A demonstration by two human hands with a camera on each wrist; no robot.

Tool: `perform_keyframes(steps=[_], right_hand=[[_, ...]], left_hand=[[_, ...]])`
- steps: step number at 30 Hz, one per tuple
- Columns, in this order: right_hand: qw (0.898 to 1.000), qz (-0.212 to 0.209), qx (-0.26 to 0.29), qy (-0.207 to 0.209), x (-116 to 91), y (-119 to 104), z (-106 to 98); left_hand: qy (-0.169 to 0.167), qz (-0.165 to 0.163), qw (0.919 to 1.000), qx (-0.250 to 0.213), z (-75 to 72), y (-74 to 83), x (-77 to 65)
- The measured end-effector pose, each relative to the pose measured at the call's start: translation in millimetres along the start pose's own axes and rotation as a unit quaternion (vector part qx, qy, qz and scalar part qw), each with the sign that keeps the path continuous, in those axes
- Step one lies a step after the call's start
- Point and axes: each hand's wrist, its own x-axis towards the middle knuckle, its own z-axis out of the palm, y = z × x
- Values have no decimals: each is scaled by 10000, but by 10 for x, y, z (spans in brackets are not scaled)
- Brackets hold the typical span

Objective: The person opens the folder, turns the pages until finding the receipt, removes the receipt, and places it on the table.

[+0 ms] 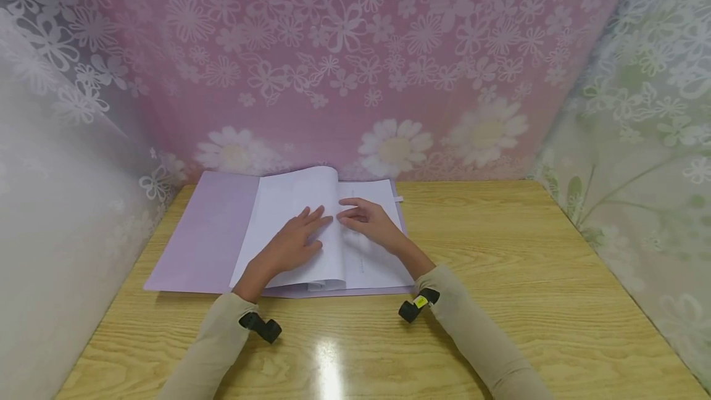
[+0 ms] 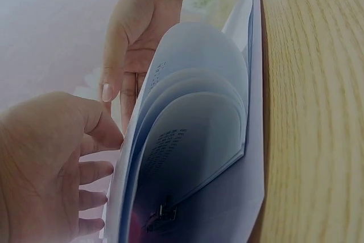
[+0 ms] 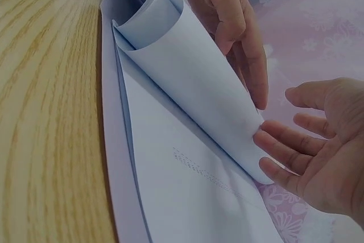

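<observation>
A light purple folder [image 1: 202,233] lies spread on the table with white printed sheets in it. Several sheets [image 1: 319,187] are turned over to the left and bow into a curl, seen end-on in the left wrist view as curved pages [image 2: 199,118]. My left hand [image 1: 291,242] rests on top of them with its fingers spread. Beside the curl, my right hand [image 1: 374,224] has loosely bent fingers; in the right wrist view its fingertips [image 3: 264,138] touch the curled paper [image 3: 199,78]. Under that hand lies a flat printed sheet [image 1: 372,258]. A dark clip [image 2: 165,214] shows inside the folder.
The wooden table [image 1: 500,252] extends in front of the folder and to its right. A pink flowered backdrop [image 1: 366,79] rises behind, with pale side panels [image 1: 639,141] at both sides. A small white tab [image 1: 398,199] sticks out from the folder's right edge.
</observation>
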Motion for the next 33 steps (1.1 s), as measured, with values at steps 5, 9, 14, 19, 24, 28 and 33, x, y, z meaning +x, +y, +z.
perform_keyframes(steps=[5, 9, 14, 19, 24, 28, 33], right_hand=[[9999, -85, -24, -91, 9, -19, -13], [9996, -142, -219, -144, 17, -17, -53], [9975, -393, -554, -208, 44, 7, -156], [9915, -742, -1059, -166, 70, 37, -312], [9884, -447, -1454, -48, 65, 24, -452], [9869, -137, -1605, -11, 41, 21, -545], [9824, -212, -1853, 46, 26, 85, -640]], left_hand=[[-42, -83, 10000, 27, 5, -4, -2], [-55, -283, 9996, 38, 10, 6, 4], [-88, -483, 9987, 139, 12, 4, 14], [-75, -459, 9976, 515, 28, -46, 31], [-91, -434, 9977, 512, 16, -60, 12], [-119, -374, 9984, 405, 14, -80, -2], [-125, -250, 9993, 231, 6, -100, -9]])
